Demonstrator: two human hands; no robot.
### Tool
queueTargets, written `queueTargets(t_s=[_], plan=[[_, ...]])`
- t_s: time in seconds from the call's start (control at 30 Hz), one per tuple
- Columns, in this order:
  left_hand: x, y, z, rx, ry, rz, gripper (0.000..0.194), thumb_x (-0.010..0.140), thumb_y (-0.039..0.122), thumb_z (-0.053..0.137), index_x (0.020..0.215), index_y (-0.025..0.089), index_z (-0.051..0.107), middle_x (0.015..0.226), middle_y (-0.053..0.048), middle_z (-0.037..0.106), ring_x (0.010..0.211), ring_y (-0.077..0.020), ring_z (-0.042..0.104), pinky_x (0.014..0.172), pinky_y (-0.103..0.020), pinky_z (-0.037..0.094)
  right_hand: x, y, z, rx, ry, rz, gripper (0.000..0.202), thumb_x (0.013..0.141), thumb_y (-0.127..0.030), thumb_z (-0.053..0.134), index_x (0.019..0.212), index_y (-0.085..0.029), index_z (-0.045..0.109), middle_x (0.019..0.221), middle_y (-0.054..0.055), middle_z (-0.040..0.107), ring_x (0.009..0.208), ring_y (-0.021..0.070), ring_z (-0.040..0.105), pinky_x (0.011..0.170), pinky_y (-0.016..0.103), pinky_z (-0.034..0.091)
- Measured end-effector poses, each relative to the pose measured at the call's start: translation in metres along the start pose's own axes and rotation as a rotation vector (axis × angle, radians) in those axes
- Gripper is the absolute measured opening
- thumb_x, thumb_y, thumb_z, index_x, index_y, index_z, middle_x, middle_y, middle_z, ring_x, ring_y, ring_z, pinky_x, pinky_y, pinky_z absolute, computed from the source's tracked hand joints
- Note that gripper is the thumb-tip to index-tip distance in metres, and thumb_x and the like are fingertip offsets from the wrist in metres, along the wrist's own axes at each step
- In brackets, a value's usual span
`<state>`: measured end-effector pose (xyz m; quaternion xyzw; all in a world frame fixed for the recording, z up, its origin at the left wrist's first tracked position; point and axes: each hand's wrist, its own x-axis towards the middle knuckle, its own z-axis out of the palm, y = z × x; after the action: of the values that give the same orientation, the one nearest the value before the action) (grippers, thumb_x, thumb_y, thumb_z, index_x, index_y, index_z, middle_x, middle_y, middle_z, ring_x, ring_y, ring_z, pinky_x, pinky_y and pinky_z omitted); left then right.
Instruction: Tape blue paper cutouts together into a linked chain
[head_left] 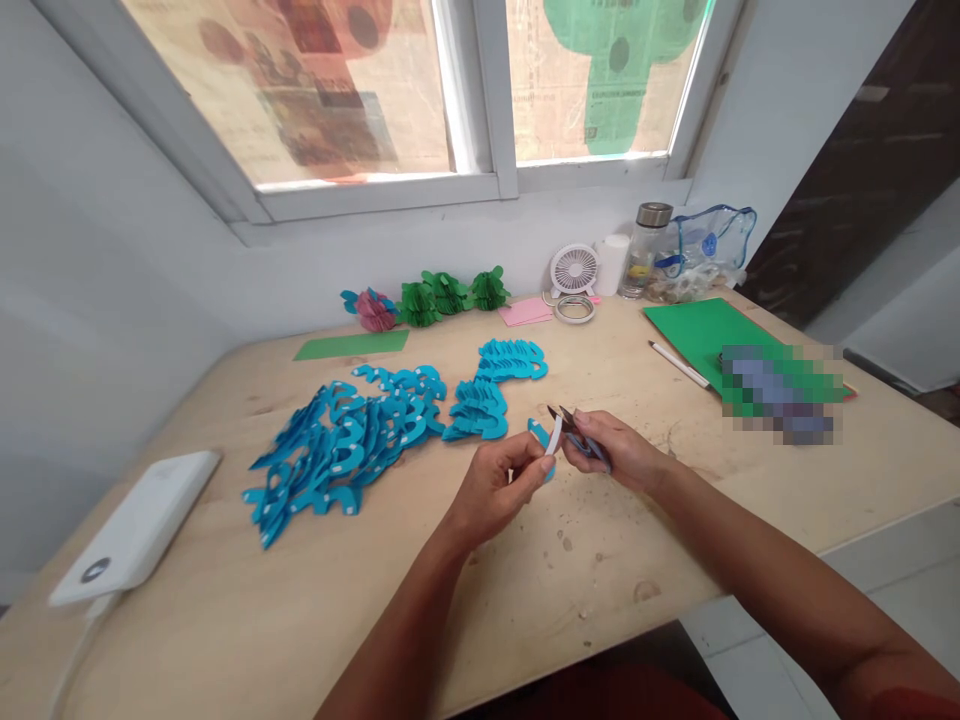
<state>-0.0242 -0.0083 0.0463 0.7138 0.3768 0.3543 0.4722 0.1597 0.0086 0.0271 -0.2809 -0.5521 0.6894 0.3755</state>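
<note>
My left hand (501,482) pinches a narrow white strip (554,437) together with a small blue paper piece (537,431) near the middle of the table. Just to its right, my right hand (609,450) is wrapped round a pair of scissors (582,441) with dark blades. The blades are parted and close to the upper end of the strip. Left of my hands lies a large heap of blue paper cutouts (375,430) with small white patches. Two tidier blue stacks are nearer, one (478,408) just above my left hand and another (512,360) behind it.
A white power bank (139,525) with a cable sits at the left. Along the back stand green paper shapes (448,294), a small fan (575,270), a tape roll (574,309) and a bottle (646,252). Green sheets (712,335) and a white pen (679,364) lie right.
</note>
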Motion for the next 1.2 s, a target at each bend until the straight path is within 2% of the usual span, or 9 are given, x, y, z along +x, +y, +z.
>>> queueTargets(t_s=[0.27, 0.67, 0.97, 1.2], plan=[[-0.0002, -0.0002, 0.0000, -0.010, 0.003, 0.010, 0.028, 0.081, 0.029, 0.053, 0.057, 0.016, 0.046, 0.046, 0.005, 0.045, 0.043, -0.0058, 0.038, 0.044, -0.019, 0.029, 0.0002, 0.0020, -0.0007, -0.039, 0.007, -0.003, 0.039, 0.088, -0.045, 0.042, 0.065, -0.015, 0.049, 0.046, -0.006, 0.039, 0.040, 0.0055, 0.026, 0.041, 0.024, 0.015], [-0.0017, 0.0029, -0.0015, -0.007, -0.003, 0.042, 0.027, 0.081, 0.030, 0.052, 0.058, 0.017, 0.047, 0.047, 0.004, 0.045, 0.044, -0.0061, 0.038, 0.044, -0.019, 0.029, 0.0011, 0.0012, 0.0002, -0.037, 0.013, 0.009, 0.042, 0.088, -0.047, 0.039, 0.065, -0.015, 0.051, 0.044, -0.006, 0.039, 0.039, 0.0059, 0.025, 0.040, 0.024, 0.016], [-0.0008, -0.0002, -0.0013, -0.034, 0.016, 0.006, 0.026, 0.080, 0.029, 0.053, 0.058, 0.016, 0.048, 0.046, 0.005, 0.045, 0.042, -0.0060, 0.038, 0.044, -0.019, 0.029, 0.0005, 0.0006, 0.0008, -0.033, 0.011, 0.001, 0.043, 0.089, -0.048, 0.038, 0.081, -0.011, 0.058, 0.045, -0.006, 0.040, 0.038, 0.0055, 0.025, 0.040, 0.023, 0.016], [-0.0006, 0.0012, -0.0008, -0.006, 0.003, 0.007, 0.027, 0.081, 0.029, 0.052, 0.057, 0.016, 0.047, 0.046, 0.005, 0.044, 0.043, -0.0059, 0.037, 0.044, -0.019, 0.028, 0.0003, 0.0028, -0.0001, -0.085, 0.018, 0.019, 0.041, 0.087, -0.049, 0.040, 0.068, -0.014, 0.052, 0.047, -0.005, 0.042, 0.040, 0.0056, 0.026, 0.040, 0.022, 0.016]])
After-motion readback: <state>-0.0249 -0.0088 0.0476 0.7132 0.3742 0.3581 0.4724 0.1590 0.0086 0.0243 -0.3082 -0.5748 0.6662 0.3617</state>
